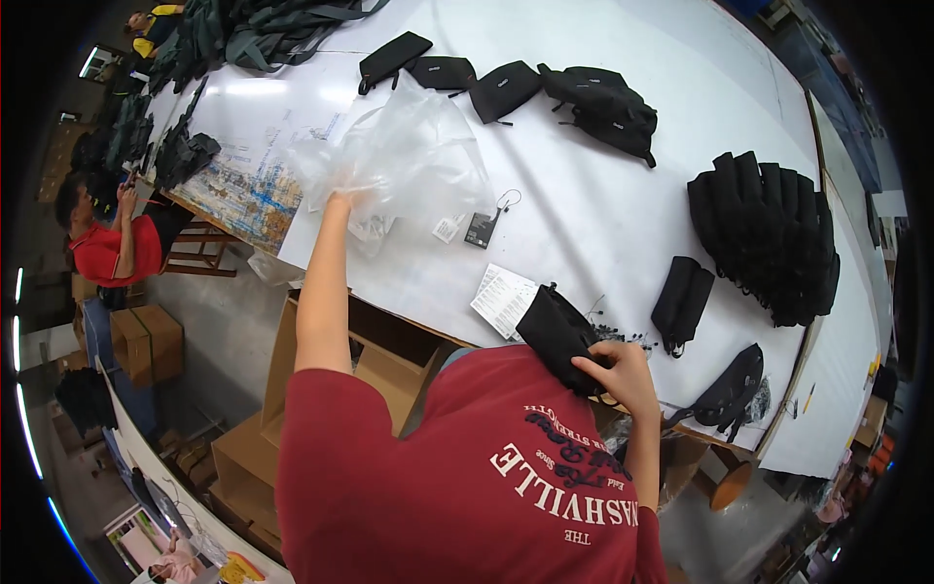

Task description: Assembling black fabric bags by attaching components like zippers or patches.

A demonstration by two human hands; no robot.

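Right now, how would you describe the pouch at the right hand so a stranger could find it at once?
Start at the near edge of the white table. Just right of the printed sheet is the black pouch. Unlike the other pouches, it has the right hand on it.

White table [574, 229], brown-edged, takes up middle of room. Stained patch [255, 195], blue and ochre, toward near left corner; pale glare [248, 87] beyond it. Wooden stool [199, 270] by near edge, close to left corner. Grey floor [224, 321] below, large cardboard box [146, 343] standing there. Open carton [389, 375] under near edge. Round brown seat [730, 487] below near right corner. Second white surface [837, 380] along right edge. Bright strip light [28, 431] well left of table.
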